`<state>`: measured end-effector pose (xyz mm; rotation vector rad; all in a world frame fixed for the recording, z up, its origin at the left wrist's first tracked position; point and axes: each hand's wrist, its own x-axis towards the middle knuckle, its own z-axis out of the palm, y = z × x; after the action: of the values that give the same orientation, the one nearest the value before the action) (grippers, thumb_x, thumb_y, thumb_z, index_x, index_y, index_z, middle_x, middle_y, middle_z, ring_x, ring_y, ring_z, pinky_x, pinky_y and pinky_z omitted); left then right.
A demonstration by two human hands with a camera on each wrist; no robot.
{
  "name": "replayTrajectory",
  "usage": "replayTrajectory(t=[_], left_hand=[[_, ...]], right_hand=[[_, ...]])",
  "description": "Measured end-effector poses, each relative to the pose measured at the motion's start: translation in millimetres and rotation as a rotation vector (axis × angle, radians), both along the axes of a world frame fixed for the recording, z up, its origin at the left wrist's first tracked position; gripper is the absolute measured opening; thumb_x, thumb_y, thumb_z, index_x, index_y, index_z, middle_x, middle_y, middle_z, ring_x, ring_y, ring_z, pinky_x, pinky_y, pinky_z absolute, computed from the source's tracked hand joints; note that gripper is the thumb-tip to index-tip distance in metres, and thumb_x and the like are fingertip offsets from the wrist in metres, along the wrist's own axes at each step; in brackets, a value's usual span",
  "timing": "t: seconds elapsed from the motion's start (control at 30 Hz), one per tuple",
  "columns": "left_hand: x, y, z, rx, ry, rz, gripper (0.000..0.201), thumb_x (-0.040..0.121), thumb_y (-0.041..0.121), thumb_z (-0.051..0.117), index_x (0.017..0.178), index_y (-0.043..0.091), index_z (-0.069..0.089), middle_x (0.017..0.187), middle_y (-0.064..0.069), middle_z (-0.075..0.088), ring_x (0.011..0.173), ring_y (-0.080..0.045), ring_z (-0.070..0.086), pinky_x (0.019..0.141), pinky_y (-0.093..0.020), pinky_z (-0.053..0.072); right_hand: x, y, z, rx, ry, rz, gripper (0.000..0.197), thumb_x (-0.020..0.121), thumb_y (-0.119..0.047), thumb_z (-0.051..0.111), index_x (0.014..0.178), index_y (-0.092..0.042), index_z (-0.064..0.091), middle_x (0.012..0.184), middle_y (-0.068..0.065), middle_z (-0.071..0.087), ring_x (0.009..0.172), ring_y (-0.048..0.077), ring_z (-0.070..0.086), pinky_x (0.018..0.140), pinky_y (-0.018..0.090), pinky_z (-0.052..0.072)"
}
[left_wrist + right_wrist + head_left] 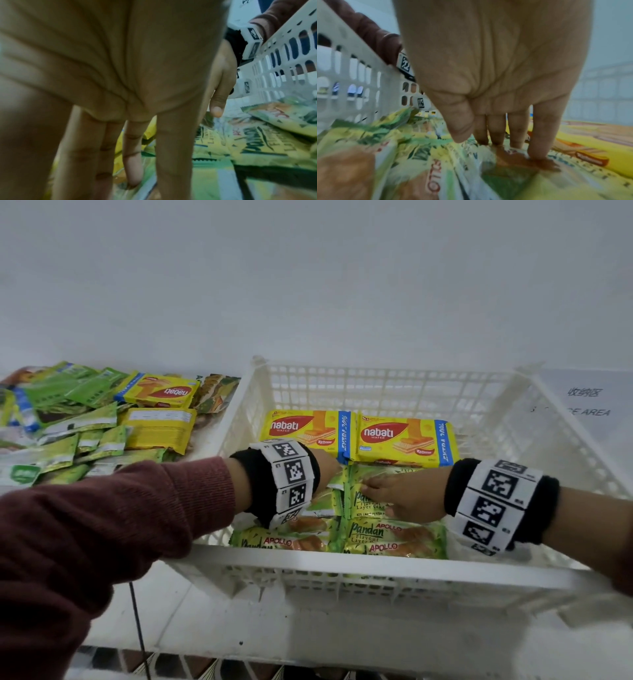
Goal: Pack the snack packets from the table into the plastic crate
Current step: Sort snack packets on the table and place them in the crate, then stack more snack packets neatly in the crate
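Both hands are inside the white plastic crate (pixel 376 563). My left hand (pixel 325 465) reaches in from the left, its straight fingers (pixel 133 155) pointing down onto a green pandan cake packet (pixel 214 175). My right hand (pixel 400 494) lies flat, its fingertips (pixel 537 151) pressing on a green pandan packet (pixel 363 498). Two yellow Nabati wafer packets (pixel 305 429) (pixel 407 440) lie side by side at the back of the crate. More green pandan packets (pixel 394 539) fill the front. Neither hand grips anything.
A heap of green and yellow snack packets (pixel 96 419) lies on the white table (pixel 212 621) left of the crate. A white wall (pixel 308 285) stands close behind. A paper label (pixel 585 402) lies at the right. A black cable (pixel 137 621) hangs over the table's front edge.
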<state>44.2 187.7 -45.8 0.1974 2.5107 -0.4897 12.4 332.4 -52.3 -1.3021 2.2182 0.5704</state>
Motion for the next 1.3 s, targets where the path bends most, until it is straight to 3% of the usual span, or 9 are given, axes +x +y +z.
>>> replayTrajectory(t=[0.1, 0.23, 0.37, 0.63, 0.77, 0.97, 1.13, 1.2, 1.3], left_hand=[[0.4, -4.8, 3.7, 0.048, -0.013, 0.038, 0.059, 0.091, 0.016, 0.055, 0.144, 0.009, 0.028, 0.138, -0.009, 0.046, 0.121, -0.025, 0.049, 0.091, -0.029, 0.042], [-0.6, -9.7, 17.3, 0.157, 0.032, 0.114, 0.044, 0.092, 0.024, 0.054, 0.131, 0.006, 0.046, 0.129, -0.01, 0.053, 0.11, -0.024, 0.053, 0.079, -0.027, 0.038], [2.7, -19.2, 51.1, 0.335, 0.151, 0.176, 0.047, 0.092, 0.033, 0.053, 0.135, 0.017, 0.043, 0.135, -0.003, 0.048, 0.122, -0.021, 0.045, 0.09, -0.025, 0.035], [38.6, -76.9, 135.0, 0.656, 0.459, 0.271, 0.042, 0.09, 0.03, 0.057, 0.13, 0.02, 0.049, 0.121, 0.002, 0.061, 0.098, -0.009, 0.054, 0.085, -0.019, 0.035], [74.5, -125.5, 143.8, 0.627, 0.514, 0.346, 0.039, 0.09, 0.023, 0.058, 0.128, 0.022, 0.052, 0.125, 0.001, 0.058, 0.112, -0.015, 0.054, 0.096, -0.024, 0.038], [140.4, -210.7, 137.8, 0.52, 0.581, 0.455, 0.042, 0.091, 0.018, 0.055, 0.132, 0.023, 0.048, 0.135, -0.002, 0.049, 0.123, -0.018, 0.047, 0.095, -0.022, 0.034], [196.5, -289.7, 117.0, 0.418, 0.546, 0.561, 0.045, 0.091, 0.015, 0.055, 0.134, 0.022, 0.046, 0.138, -0.004, 0.047, 0.126, -0.022, 0.044, 0.102, -0.026, 0.032], [212.1, -320.9, 105.6, 0.364, 0.547, 0.597, 0.047, 0.09, 0.021, 0.055, 0.135, 0.024, 0.044, 0.141, -0.003, 0.045, 0.127, -0.022, 0.043, 0.109, -0.035, 0.03], [228.7, -353.6, 88.8, 0.394, 0.55, 0.639, 0.048, 0.09, 0.018, 0.056, 0.136, 0.019, 0.044, 0.139, -0.006, 0.046, 0.125, -0.024, 0.044, 0.103, -0.032, 0.035]], right_hand=[[-5.9, 1.0, 11.1, -0.046, -0.084, -0.072, 0.053, 0.1, -0.013, 0.029, 0.149, -0.017, 0.011, 0.157, 0.003, 0.009, 0.142, 0.022, 0.021, 0.115, 0.033, 0.022], [-12.7, 1.5, 32.3, -0.095, -0.144, -0.172, 0.058, 0.095, -0.002, 0.034, 0.147, -0.024, 0.023, 0.151, 0.002, 0.03, 0.135, 0.02, 0.035, 0.11, 0.034, 0.032], [-17.1, -1.5, 63.1, -0.149, -0.132, -0.17, 0.05, 0.097, -0.005, 0.032, 0.141, -0.027, 0.035, 0.137, -0.006, 0.044, 0.11, 0.012, 0.047, 0.092, 0.02, 0.043], [-2.7, -33.3, 140.3, -0.278, 0.056, -0.131, 0.043, 0.098, -0.028, 0.04, 0.14, -0.031, 0.033, 0.138, -0.008, 0.045, 0.114, 0.005, 0.046, 0.094, 0.016, 0.03], [28.5, -71.4, 165.5, -0.351, 0.095, -0.072, 0.046, 0.095, -0.039, 0.041, 0.14, -0.033, 0.032, 0.134, -0.012, 0.049, 0.103, 0.001, 0.044, 0.09, 0.014, 0.029], [85.9, -159.3, 172.9, -0.399, 0.07, 0.025, 0.046, 0.094, -0.037, 0.046, 0.139, -0.028, 0.037, 0.13, -0.006, 0.054, 0.099, 0.004, 0.046, 0.088, 0.018, 0.031], [126.1, -256.3, 163.8, -0.359, 0.073, 0.071, 0.051, 0.094, -0.034, 0.048, 0.141, -0.019, 0.036, 0.13, 0.003, 0.056, 0.117, 0.017, 0.051, 0.093, 0.018, 0.038], [133.8, -291.5, 156.6, -0.332, 0.076, 0.054, 0.052, 0.094, -0.033, 0.048, 0.141, -0.015, 0.035, 0.128, 0.009, 0.058, 0.109, 0.019, 0.057, 0.073, 0.006, 0.041], [137.8, -336.9, 141.5, -0.321, 0.092, 0.024, 0.053, 0.095, -0.03, 0.048, 0.141, -0.009, 0.035, 0.11, 0.008, 0.061, 0.064, 0.004, 0.046, 0.046, 0.0, 0.035]])
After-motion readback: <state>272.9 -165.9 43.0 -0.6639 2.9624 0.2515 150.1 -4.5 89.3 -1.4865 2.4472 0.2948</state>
